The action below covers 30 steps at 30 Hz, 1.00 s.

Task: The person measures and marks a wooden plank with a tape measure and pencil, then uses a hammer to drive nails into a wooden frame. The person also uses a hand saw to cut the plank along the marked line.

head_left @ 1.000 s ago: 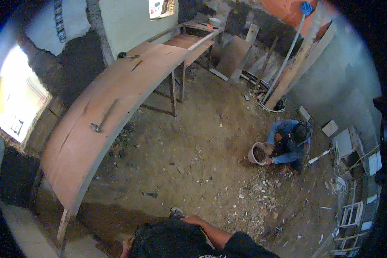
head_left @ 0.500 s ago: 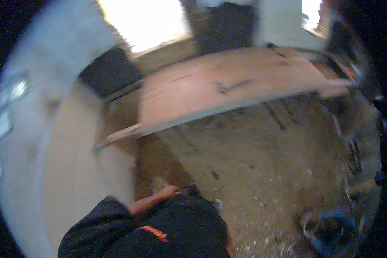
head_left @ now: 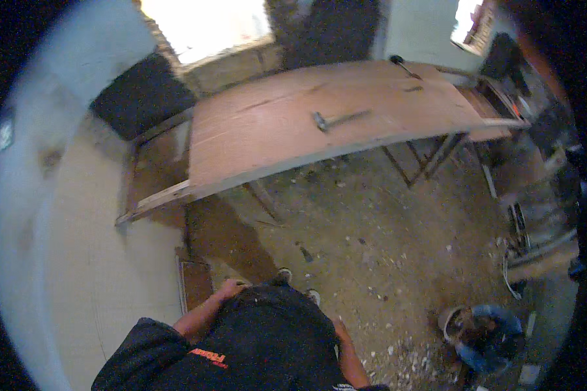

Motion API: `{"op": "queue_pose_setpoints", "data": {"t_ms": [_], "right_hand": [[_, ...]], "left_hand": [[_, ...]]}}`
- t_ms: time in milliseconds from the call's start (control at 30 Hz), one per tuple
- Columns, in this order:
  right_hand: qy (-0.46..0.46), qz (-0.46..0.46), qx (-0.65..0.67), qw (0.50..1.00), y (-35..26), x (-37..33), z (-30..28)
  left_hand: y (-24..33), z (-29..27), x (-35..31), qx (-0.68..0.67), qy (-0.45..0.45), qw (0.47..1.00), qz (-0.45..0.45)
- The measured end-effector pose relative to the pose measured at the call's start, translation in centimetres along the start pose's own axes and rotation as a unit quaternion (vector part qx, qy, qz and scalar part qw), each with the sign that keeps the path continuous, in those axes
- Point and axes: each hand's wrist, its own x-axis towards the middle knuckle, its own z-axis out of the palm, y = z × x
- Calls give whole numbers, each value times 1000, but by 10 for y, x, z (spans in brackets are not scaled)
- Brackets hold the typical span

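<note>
My left hand (head_left: 231,288) hangs low in front of my waist, beside my dark shirt. Its fingers are too small and partly hidden, so I cannot make out whether they hold anything. My right forearm (head_left: 352,358) runs along the other side of my body, and the right hand (head_left: 338,328) is mostly hidden against the shirt. Ahead of me a hammer (head_left: 339,121) lies on a long reddish-brown wooden panel (head_left: 261,137) set on a frame with legs. Neither hand touches the panel. A long-handled tool with a black head (head_left: 404,66) rests near its far edge.
White debris (head_left: 398,362) is scattered over the dirt floor (head_left: 372,228). At lower right sits a round blue thing (head_left: 512,319) with brown material in it. A pale board-like surface (head_left: 98,260) lies along the left. Dark clutter (head_left: 518,228) stands at the right.
My view has turned, and the panel and hammer appear slightly farther left and higher. My right forearm shows more than before. The picture is sharper.
</note>
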Motion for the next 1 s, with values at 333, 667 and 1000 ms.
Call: {"op": "queue_pose_setpoints", "data": {"t_ms": [333, 667, 1000], "right_hand": [[83, 36, 32, 995, -33, 37, 60], [285, 70, 106, 950, -60, 82, 74], [423, 111, 190, 879, -29, 98, 21]], "left_hand": [[-20, -36, 66, 38, -41, 990, 131], [-132, -47, 143, 66, -9, 980, 187], [-82, -47, 225, 82, -136, 987, 41]]}}
